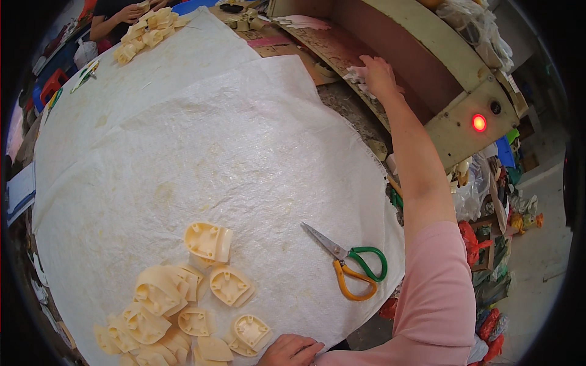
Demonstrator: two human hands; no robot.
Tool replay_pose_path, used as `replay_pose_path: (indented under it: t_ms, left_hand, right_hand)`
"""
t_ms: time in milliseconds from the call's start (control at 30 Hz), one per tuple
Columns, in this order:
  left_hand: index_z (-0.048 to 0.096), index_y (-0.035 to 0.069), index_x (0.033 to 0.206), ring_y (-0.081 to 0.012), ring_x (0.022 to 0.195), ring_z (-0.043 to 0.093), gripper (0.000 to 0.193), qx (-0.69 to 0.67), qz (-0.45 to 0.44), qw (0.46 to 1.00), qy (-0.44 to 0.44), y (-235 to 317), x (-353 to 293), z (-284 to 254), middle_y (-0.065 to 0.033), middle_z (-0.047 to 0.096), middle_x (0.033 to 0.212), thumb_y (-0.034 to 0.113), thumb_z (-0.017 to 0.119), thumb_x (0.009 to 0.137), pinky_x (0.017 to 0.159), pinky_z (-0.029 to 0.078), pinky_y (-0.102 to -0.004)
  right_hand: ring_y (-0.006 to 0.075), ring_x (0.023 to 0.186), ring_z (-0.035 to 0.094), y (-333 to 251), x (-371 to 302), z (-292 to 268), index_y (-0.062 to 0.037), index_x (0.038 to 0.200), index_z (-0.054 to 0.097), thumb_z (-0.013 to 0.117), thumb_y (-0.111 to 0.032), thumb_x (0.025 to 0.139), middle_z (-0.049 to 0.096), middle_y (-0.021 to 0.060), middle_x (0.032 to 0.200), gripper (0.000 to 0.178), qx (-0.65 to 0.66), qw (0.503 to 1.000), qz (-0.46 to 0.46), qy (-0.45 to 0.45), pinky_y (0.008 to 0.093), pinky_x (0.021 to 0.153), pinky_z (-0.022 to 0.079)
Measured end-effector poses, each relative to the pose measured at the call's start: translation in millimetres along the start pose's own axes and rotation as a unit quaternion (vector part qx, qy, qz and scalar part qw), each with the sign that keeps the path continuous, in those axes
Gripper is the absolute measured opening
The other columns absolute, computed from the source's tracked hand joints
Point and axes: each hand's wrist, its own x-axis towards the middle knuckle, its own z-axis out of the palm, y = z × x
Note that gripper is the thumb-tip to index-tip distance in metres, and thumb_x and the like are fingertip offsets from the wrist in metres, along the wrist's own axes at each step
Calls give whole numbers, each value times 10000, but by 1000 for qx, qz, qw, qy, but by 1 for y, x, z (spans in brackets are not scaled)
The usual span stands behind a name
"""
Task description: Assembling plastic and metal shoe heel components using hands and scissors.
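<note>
Right hand: nearer of your two to the pale crumpled piece, which lies just left of and partly under your bent fingers; I cannot tell whether they are clamped on it.
Trough: the pale crumpled piece sits along its near side, beyond the right edge of the tabletop; its long axis slants from far left to near right, and your forearm meets it from the near side.
Left hand: low at the tabletop's near edge, fingers bent and close together; I cannot tell whether it grips anything.
Cream parts: heaped toward the near-left corner, left of your left hand, the closest just beside it; smooth, plastic-looking D-shaped shells, several showing hollow insides with small round posts.
Scissors: near the right edge, closed blades pointing far left, one loop green, the other orange-yellow.
Cover: white, wrinkled, slightly glossy sheeting with yellowish stains.
Housing: dull beige-green, metal-looking, with a round red lamp lit.
Far-left corner: another cream heap, beside a co-worker's hand.
</note>
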Motion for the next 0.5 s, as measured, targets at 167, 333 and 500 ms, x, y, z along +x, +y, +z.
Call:
replay_pose_path:
  t_ms: [167,333,500]
  left_hand:
    - [610,-23,927,-329,657,564,263,63,92,991,-70,-15,-9,-4,-177,604,803,136,671,726,574,441,-397]
    - [604,-21,970,-331,712,572,319,62,89,992,-69,-5,1,-10,-188,601,848,152,677,712,605,448,-402]
    - [622,-9,935,-313,721,575,277,67,80,992,-73,-2,-1,-10,-175,603,851,131,683,704,606,443,-394]
  right_hand:
    - [419,1218,397,-52,-6,-28,-215,1271,485,487,-82,841,462,122,1316,450,-89,968,63,-226,494,1031,328]
    - [382,1124,497,-16,16,1,-165,1159,520,494,-90,822,550,115,1207,346,-57,980,45,-185,464,925,414]
    - [362,1039,554,-26,9,-17,-122,1062,516,504,-70,807,596,135,1107,261,-39,985,110,-130,459,834,460]
